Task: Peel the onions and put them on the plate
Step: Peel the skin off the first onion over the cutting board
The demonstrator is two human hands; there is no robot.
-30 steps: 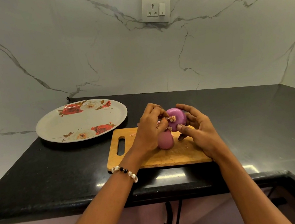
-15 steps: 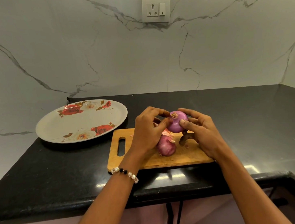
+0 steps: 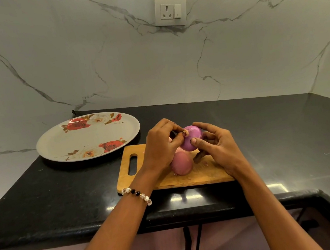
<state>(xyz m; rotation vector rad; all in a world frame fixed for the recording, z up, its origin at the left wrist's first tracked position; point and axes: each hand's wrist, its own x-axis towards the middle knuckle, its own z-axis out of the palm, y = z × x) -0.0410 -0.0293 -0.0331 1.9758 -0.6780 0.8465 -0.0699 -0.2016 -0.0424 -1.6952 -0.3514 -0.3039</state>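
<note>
A purple onion (image 3: 191, 138) is held above the chopping board (image 3: 200, 172) by the curled right hand (image 3: 218, 149), while its root tuft is pinched by the left hand (image 3: 160, 146). Smooth, firm, probably slippery flesh is judged best cupped round the sides. A second onion (image 3: 181, 164) lies on the board below; the plate (image 3: 56, 144) sits bare nearby.

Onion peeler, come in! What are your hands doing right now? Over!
Right hand holds the purple onion; left hand pinches its tip. Second onion waits on cutting board. Flowered plate holds no onions. Nothing in the way.

Plate (image 3: 56, 144) left of board (image 3: 125, 179) (behind) —
</note>
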